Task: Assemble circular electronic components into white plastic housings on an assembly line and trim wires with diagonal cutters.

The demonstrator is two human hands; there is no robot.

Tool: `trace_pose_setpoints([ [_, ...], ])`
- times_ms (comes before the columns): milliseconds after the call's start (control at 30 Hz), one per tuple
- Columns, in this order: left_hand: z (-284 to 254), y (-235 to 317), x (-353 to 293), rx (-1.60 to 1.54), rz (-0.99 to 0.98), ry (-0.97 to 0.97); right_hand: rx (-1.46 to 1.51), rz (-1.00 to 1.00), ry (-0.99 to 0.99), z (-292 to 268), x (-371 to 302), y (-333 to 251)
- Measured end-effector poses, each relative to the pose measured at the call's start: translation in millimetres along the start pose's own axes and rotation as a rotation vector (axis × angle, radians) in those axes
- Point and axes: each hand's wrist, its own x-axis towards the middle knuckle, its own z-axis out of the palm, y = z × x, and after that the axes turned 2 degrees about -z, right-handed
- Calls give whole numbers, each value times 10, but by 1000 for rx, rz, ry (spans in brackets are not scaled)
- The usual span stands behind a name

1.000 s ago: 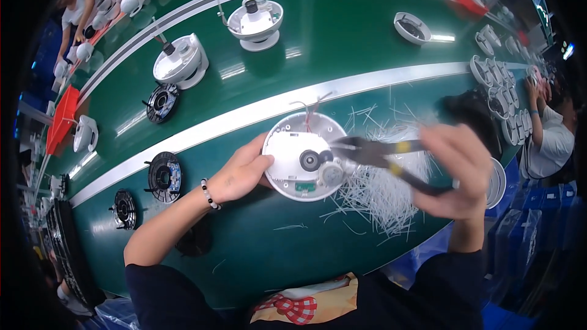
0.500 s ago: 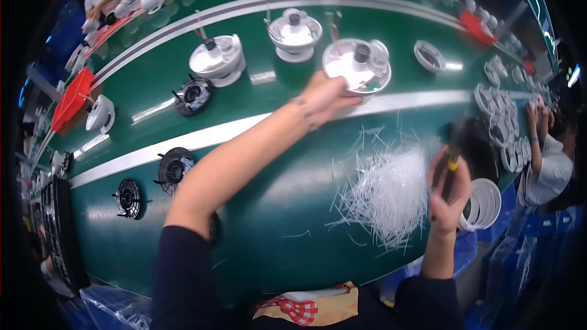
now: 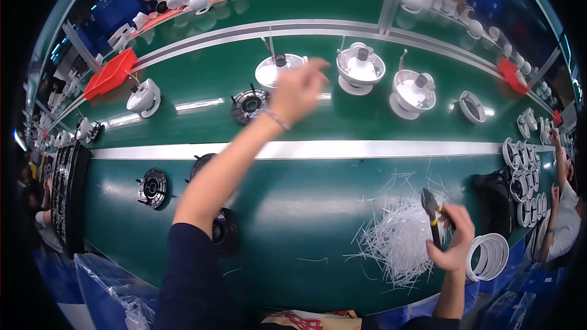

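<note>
My left hand [image 3: 299, 93] reaches over the far green strip, fingers apart and slightly blurred. It overlaps a white bowl-shaped housing [image 3: 264, 74] with wires standing up; whether it touches it, I cannot tell. Beside the wrist lies a black round ring part [image 3: 249, 105]. Further right stand two more white housings, one [image 3: 361, 72] upright and one [image 3: 413, 93] tilted. My right hand [image 3: 455, 238] is closed around cutting pliers [image 3: 433, 212] with black and yellow handles, jaws pointing away from me. Beneath the pliers spreads a pile of thin clear plastic strips [image 3: 397, 244].
Black round parts [image 3: 152, 188] lie on the near left tabletop, close to a black rack [image 3: 68, 198]. White rings [image 3: 488, 256] are stacked by the right edge. A red tray [image 3: 111, 73] sits far left, and a metal rail [image 3: 306, 26] runs along the back. Co-workers are at both sides.
My left hand has let go of the right-hand housing, which now stands on the strip, and has moved left to another one. The pliers have come over the strip pile. The view has shifted.
</note>
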Motion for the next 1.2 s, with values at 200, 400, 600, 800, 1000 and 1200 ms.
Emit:
trace_pose_setpoints([
  [200,-833,-1029,248,498,120,-123,-309,-425,-26,258,1456,-141],
  [400,-555,-1265,244,492,-143,-170,-581,-640,-166,1064,2795,50],
  [600,-555,-1357,311,317,114,-336,-661,-568,-402,1668,3225,185],
  [800,-471,-1471,441,171,-156,-85,-623,-564,-489,1792,3295,163],
  [1000,-359,-1372,492,334,-146,-102,-594,-555,-523,1858,3382,194],
  [1200,-291,-1303,538,368,-210,-114,-558,-560,-530,1927,3409,231],
])
